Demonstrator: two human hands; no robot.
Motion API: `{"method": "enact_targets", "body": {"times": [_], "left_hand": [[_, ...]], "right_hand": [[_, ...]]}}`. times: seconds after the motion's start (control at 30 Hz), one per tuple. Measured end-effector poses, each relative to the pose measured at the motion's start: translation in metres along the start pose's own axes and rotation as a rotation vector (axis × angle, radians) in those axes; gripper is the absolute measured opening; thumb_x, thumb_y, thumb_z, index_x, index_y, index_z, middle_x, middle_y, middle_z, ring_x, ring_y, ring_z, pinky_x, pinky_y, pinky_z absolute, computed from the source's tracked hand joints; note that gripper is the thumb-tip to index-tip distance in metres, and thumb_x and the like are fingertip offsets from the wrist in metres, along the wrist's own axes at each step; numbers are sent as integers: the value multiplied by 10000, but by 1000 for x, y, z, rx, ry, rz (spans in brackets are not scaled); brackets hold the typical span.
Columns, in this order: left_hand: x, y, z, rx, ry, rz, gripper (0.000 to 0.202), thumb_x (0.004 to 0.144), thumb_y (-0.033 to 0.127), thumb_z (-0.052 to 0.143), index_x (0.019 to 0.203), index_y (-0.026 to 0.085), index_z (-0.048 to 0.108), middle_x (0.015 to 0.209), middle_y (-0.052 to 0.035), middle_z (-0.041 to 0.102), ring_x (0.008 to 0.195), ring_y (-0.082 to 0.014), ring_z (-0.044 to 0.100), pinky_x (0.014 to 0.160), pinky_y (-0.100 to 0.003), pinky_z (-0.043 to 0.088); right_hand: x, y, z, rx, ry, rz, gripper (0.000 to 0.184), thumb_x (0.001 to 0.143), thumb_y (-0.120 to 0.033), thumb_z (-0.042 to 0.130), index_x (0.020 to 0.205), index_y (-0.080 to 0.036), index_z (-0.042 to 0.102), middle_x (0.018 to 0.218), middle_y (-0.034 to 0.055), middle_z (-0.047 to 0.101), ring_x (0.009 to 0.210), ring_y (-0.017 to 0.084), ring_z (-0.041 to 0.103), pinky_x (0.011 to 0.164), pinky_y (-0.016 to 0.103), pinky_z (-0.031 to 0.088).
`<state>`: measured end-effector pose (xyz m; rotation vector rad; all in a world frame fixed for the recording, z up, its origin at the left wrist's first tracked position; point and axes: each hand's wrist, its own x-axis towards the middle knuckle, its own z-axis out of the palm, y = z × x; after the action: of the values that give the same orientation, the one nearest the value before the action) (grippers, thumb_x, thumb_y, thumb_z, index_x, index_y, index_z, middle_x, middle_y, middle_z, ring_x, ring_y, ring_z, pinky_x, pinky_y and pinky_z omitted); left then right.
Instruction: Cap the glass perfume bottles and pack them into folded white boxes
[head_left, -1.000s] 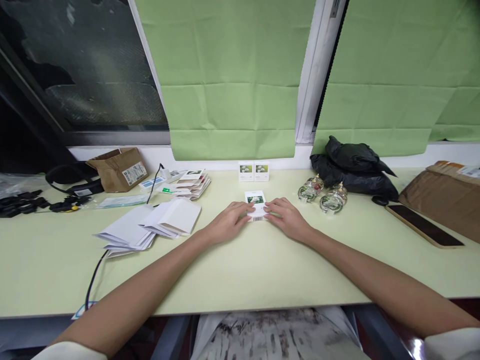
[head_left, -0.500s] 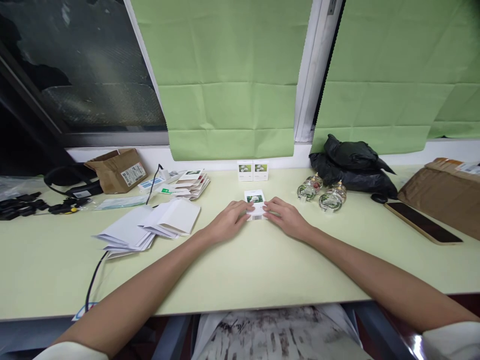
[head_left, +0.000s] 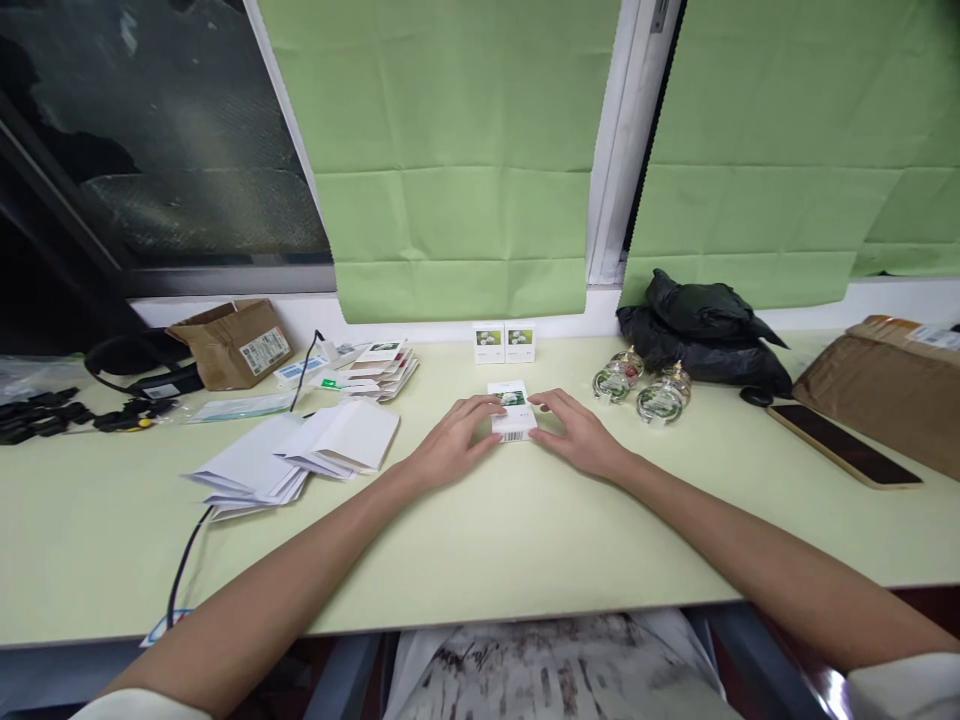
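Observation:
A small white carton (head_left: 513,412), with a green picture of white flowers on top and a barcode on its near side, lies on the table in front of me. My left hand (head_left: 459,440) is at its left edge, thumb at the near corner and fingertips reaching onto the top. On the opposite edge, my right hand (head_left: 576,434) has its thumb and curved fingers against the carton. The two hands hold it between them. Behind it, two similar white boxes (head_left: 505,343) stand upright side by side near the wall.
To the left are folded white cartons (head_left: 337,435), a stack of printed flat cartons (head_left: 381,370) and an open brown box (head_left: 232,345). Two clear glittery ornaments (head_left: 663,393), a black plastic bag (head_left: 705,335), a phone (head_left: 844,445) and a brown parcel (head_left: 885,385) lie to the right.
My fingers have spread and drawn back slightly from the top of the carton toward its sides, showing more of its face. The carton stays in nearly the same place.

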<state>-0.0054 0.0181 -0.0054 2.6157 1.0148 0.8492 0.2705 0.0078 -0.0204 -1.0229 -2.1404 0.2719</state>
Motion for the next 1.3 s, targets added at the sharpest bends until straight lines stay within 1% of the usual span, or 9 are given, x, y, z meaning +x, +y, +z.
{"method": "enact_targets", "body": {"times": [0.23, 0.4, 0.5, 0.6, 0.8, 0.97, 1.07, 1.17, 1.3], "left_hand": [[-1, -5, 2, 19, 30, -62, 337, 1030, 376, 559, 1357, 302, 588, 1410, -67, 560, 1291, -272, 553, 1106, -456, 472], [0, -4, 5, -12, 52, -186, 342, 1047, 465, 509, 1321, 294, 623, 1273, -61, 645, 1233, -281, 568, 1062, -461, 479], [1, -4, 6, -60, 56, -272, 382, 1055, 520, 466, 1321, 301, 632, 1184, -50, 709, 1192, -292, 579, 971, -444, 514], [1, -5, 6, -82, 57, -300, 428, 1038, 562, 479, 1347, 306, 629, 1159, -52, 738, 1210, -306, 576, 924, -430, 529], [0, -6, 8, -62, 67, -306, 455, 1009, 582, 538, 1375, 319, 604, 1190, -38, 737, 1272, -303, 548, 1030, -467, 492], [0, -7, 8, 1, 79, -219, 492, 962, 554, 638, 1389, 314, 595, 1228, -48, 687, 1211, -298, 564, 1052, -475, 474], [0, -7, 7, 20, 57, -189, 430, 986, 513, 613, 1374, 327, 614, 1269, -55, 658, 1221, -296, 560, 1065, -477, 466], [0, -8, 7, 22, 42, -183, 391, 1014, 505, 568, 1357, 328, 629, 1291, -55, 659, 1264, -297, 544, 1088, -481, 457], [0, -10, 9, 10, 60, -213, 429, 1043, 538, 498, 1393, 312, 602, 1349, -54, 670, 1345, -294, 508, 1123, -482, 440]], "right_hand": [[-1, 8, 5, -30, 9, 34, 419, 975, -280, 649, 1382, -273, 551, 1115, 65, 680, 1080, 270, 634, 971, 451, 526], [-1, 10, 6, 2, 9, 62, 383, 979, -290, 645, 1355, -272, 574, 1189, 69, 703, 1118, 268, 641, 996, 462, 526], [0, 9, 6, 22, -8, 91, 376, 983, -302, 642, 1354, -274, 587, 1231, 70, 715, 1123, 266, 654, 1000, 469, 530], [1, 8, 6, 33, -24, 114, 364, 988, -310, 636, 1349, -275, 604, 1240, 70, 731, 1132, 269, 662, 998, 476, 535], [1, 8, 7, 31, -23, 122, 358, 989, -307, 635, 1345, -277, 611, 1240, 66, 735, 1147, 270, 658, 1001, 474, 533], [0, 9, 7, 21, -14, 130, 336, 987, -302, 632, 1320, -273, 612, 1140, 60, 742, 1100, 266, 661, 964, 459, 539], [0, 9, 8, 23, -8, 127, 323, 994, -284, 614, 1317, -271, 611, 1112, 59, 744, 1082, 262, 662, 952, 456, 542], [0, 9, 8, 23, -9, 109, 327, 1006, -265, 591, 1331, -272, 618, 1151, 69, 750, 1107, 268, 662, 970, 469, 538], [1, 8, 8, 29, -22, 120, 342, 1013, -266, 582, 1351, -285, 631, 1223, 66, 752, 1156, 279, 663, 1002, 483, 537]]}}
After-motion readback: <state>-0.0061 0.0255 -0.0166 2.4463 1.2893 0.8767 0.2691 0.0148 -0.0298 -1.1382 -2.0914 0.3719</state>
